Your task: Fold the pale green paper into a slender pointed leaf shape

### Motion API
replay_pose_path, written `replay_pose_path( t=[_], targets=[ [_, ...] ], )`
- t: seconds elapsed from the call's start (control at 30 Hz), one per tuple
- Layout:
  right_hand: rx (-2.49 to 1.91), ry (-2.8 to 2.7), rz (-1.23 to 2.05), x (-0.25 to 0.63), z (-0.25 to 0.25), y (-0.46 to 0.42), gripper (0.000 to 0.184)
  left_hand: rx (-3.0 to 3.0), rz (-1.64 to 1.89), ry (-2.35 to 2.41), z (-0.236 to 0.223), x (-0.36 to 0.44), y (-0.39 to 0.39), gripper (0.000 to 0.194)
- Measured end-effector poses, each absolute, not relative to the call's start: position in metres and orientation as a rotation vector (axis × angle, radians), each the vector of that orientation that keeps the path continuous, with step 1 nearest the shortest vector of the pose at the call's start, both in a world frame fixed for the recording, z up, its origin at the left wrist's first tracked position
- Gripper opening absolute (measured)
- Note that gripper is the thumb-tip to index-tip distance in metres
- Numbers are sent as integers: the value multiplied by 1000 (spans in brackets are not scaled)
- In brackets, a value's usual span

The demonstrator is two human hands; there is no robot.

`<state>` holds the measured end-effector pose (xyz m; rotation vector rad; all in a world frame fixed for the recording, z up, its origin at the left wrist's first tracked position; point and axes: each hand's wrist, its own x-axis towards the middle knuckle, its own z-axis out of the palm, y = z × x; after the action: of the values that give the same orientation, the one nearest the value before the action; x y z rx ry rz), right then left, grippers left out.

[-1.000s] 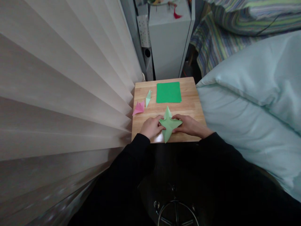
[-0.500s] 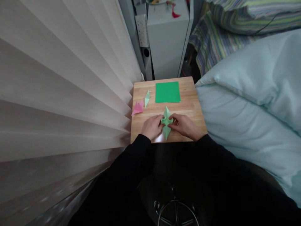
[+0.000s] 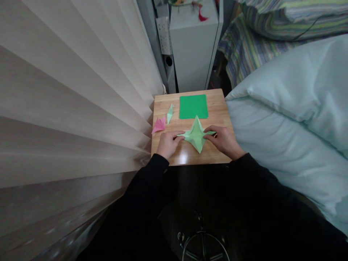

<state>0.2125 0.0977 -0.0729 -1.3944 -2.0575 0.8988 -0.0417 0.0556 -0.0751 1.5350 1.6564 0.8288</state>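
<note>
A light green folded paper (image 3: 197,135), spread into a four-pointed star shape, is held between my two hands over the small wooden table (image 3: 217,105). My left hand (image 3: 168,143) pinches its left point between thumb and fingers. Its right point is gripped in the same way by my right hand (image 3: 223,140). Beyond the paper lies a flat square of darker green paper (image 3: 193,106). To the left of that rest a small pale green folded paper (image 3: 170,114) and a pink folded paper (image 3: 159,125).
A pleated cream curtain (image 3: 81,108) hangs close along the table's left side. A bed with a pale blue quilt (image 3: 285,101) borders the right. Behind the table stands a white cabinet (image 3: 193,54) with a red tassel (image 3: 201,15) on top. Below is a metal ring base (image 3: 202,233).
The light green paper has been pulled open sideways, from a narrow diamond to a wide star. My hands have moved apart, each to an outer point.
</note>
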Motion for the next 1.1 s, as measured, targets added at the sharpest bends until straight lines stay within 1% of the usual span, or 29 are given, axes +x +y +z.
replay_pose_path(
  t=[0.17,0.27,0.3,0.4,0.47,0.53,0.67,0.7,0.8,0.87,0.93,0.97,1.03,1.1],
  targets=[
    [-1433,-1978,907,211,-67,96,4,1350,981,1545,-67,-40,55,16],
    [-1401,-1943,958,209,-63,94,7,1344,1093,1512,-59,-35,56,15],
    [-1386,-1923,975,208,-62,93,9,1328,1113,1486,-57,-32,56,18],
    [-1320,-1876,978,202,-58,89,11,1270,1108,1380,-55,-23,56,39],
    [-1284,-1860,997,197,-55,86,12,1270,1068,1332,-57,-16,55,45],
    [-1269,-1861,1050,191,-54,82,16,1274,1023,1298,-59,-11,54,44],
    [-1242,-1775,1215,184,-52,77,23,1427,1049,1383,-62,-9,52,26],
    [-1233,-1717,1266,183,-53,77,23,1459,1072,1402,-61,-9,51,25],
    [-1205,-1512,1409,182,-53,78,26,1303,1134,1236,-58,-11,48,50],
    [-1203,-1390,1478,182,-53,78,27,1111,1114,1046,-55,-9,45,54],
    [-1190,-1326,1521,181,-52,78,25,993,1067,970,-52,-4,42,60],
    [-1177,-1328,1529,180,-51,77,22,933,1075,975,-51,-2,41,60],
    [-1149,-1377,1524,178,-49,74,16,826,1102,986,-50,2,39,55],
    [-1156,-1394,1494,176,-47,71,15,762,1132,996,-50,2,40,49]
  ],
)
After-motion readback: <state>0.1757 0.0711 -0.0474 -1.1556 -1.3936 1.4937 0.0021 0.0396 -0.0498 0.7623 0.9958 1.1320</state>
